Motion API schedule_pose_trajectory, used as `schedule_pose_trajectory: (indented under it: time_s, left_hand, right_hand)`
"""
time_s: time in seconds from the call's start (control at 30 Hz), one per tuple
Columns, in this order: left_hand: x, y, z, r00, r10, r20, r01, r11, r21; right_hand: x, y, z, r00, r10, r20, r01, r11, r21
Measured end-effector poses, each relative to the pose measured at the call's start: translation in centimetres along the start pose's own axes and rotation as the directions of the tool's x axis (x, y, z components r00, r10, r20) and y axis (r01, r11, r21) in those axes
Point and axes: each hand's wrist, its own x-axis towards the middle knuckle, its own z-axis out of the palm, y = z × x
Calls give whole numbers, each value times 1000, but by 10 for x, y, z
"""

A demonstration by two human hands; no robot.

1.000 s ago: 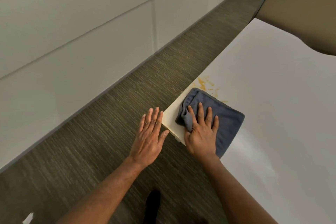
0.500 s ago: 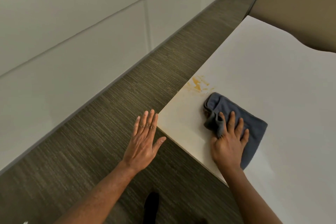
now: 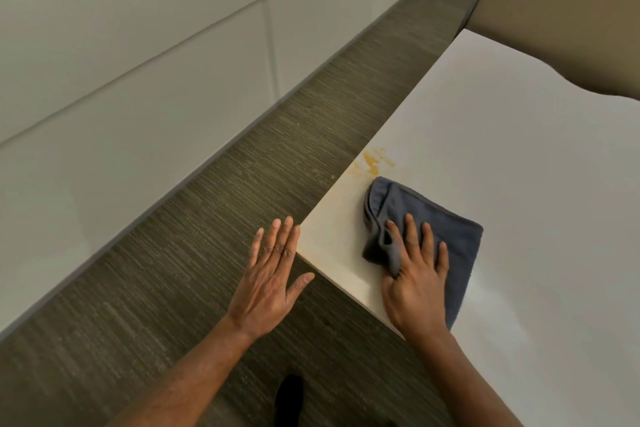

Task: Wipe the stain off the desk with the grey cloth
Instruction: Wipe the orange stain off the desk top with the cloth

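A yellow-orange stain marks the white desk close to its left edge. Just below the stain lies the folded grey cloth, flat on the desk with its near left corner bunched. My right hand presses on the cloth's near part, fingers spread over it and thumb pinching the bunched fold. My left hand hovers off the desk's near left corner, fingers straight and together, holding nothing; its fingertips reach the corner's edge.
Grey-brown carpet floor runs along the left of the desk, bounded by a white wall. A tan partition stands behind the desk. A dark shoe tip shows at the bottom.
My right hand slid the cloth from the desk's left edge to the right, then back a little toward the stain. The stain stays visible. My left hand barely moved.
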Motion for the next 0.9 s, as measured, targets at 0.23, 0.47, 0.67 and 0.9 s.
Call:
schedule_pose_trajectory:
  time_s: [0.23,0.47,0.67,0.9]
  left_hand:
    - [16,1,-1,1000,5,-20,-6,996,-87]
    - [15,4,0,1000,-12,-20,9,994,-112]
    - [16,4,1,999,-7,-32,3,993,-116]
    - [17,3,3,999,1,-35,-7,989,-146]
  right_hand:
    - [51,17,-12,986,155,-61,-155,988,13]
    - [67,-24,-6,1000,0,-26,0,1000,-20]
    - [28,-5,-2,999,29,-36,-29,1000,8]
    - [93,-11,-15,958,265,-108,-262,964,41]
